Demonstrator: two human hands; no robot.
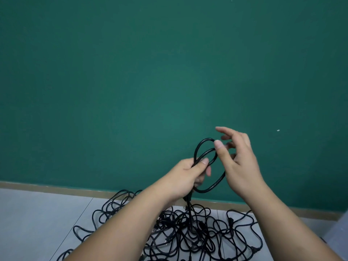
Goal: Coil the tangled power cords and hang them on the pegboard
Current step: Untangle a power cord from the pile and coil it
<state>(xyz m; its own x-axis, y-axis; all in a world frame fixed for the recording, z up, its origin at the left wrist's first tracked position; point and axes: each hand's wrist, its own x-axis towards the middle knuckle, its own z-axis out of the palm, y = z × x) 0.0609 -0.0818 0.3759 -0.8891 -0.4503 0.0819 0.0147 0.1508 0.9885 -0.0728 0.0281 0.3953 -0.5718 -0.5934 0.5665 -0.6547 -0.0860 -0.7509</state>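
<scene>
A black power cord (204, 147) forms two or three loops held up in front of the green wall. My left hand (188, 176) grips the gathered loops at their left side, thumb on top, and the cord's tail hangs from it down to the floor. My right hand (239, 159) is at the loops' right side; its thumb touches the upper loop while the fingers are spread and loosely bent behind. A tangled pile of black cords (188, 236) lies on the floor beneath my forearms. No pegboard is in view.
A plain green wall (150, 72) fills most of the view, with a brown skirting strip (56, 190) at its foot. Grey floor tiles (37, 223) lie below. A small white mark (278, 130) sits on the wall at right.
</scene>
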